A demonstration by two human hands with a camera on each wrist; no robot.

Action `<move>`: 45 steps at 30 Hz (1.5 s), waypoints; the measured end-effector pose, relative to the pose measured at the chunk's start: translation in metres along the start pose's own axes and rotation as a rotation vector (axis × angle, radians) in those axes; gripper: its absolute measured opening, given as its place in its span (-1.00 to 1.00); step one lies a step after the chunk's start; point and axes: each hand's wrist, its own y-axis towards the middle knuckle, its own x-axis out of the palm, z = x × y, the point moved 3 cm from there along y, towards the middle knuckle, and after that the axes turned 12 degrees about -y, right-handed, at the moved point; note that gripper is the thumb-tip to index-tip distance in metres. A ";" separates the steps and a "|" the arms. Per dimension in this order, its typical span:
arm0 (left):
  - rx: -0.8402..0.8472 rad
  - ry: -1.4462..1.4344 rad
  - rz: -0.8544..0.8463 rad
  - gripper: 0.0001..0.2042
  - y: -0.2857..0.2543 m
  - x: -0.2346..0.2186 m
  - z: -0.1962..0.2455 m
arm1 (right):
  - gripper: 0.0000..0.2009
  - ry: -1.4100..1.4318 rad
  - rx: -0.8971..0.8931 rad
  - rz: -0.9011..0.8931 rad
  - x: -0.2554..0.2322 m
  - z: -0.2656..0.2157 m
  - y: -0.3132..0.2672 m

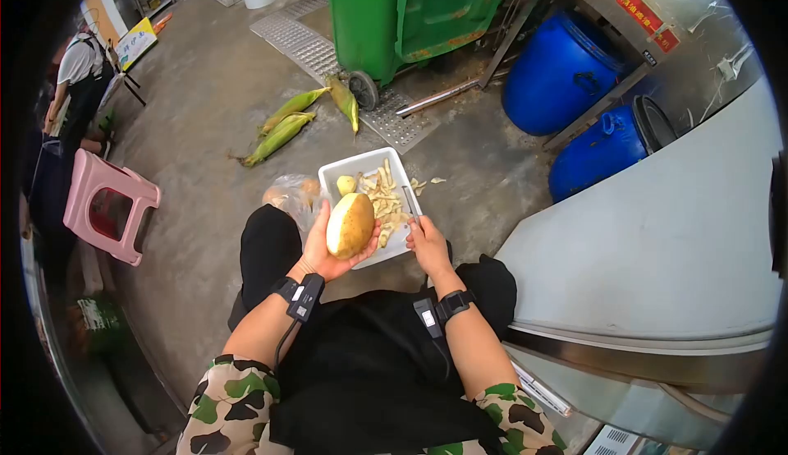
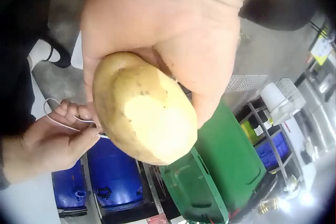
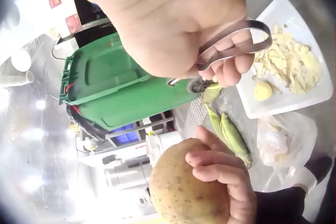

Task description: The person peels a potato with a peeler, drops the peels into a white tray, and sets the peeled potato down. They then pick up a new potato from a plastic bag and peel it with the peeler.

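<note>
Left hand (image 1: 318, 261) is cradling a large potato (image 1: 350, 227) just above the near part of the white tray (image 1: 335, 172); its fingers are curling round the belly, thumb standing along one side, so the hold is spread only as wide as the potato. Skin is showing brown over one side, while the other is lying bare and pale. Right hand (image 1: 431, 245) is holding a metal peeler (image 3: 247, 25), fingers bent closely about its loop handle; the peeler is pointing over the tray, apart from the potato. In the tray, peelings (image 1: 379, 198) are lying loose beside a small pale potato (image 1: 346, 184). A clear plastic bag (image 1: 287, 195) is sitting on the floor just beside the tray. Handling estimate: the potato is probably weighing fairly heavy for one hand, staying stiff and tolerating firm pressure; the pared face is likely being wet and slippery. Best hold: palm beneath the widest part, fingers bearing on the rough skin, thumb keeping clear of the pared face.
</note>
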 end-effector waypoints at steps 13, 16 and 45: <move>-0.032 -0.083 0.053 -0.30 0.020 0.005 -0.020 | -0.55 -0.431 -0.070 0.113 -0.039 -0.020 -0.060; 0.029 -0.052 0.144 -0.38 0.014 0.005 -0.021 | -0.56 -0.476 -0.194 0.141 -0.034 -0.032 -0.069; -0.042 0.020 0.127 -0.57 0.015 -0.051 0.070 | -0.54 -1.039 0.032 0.051 0.077 -0.102 0.031</move>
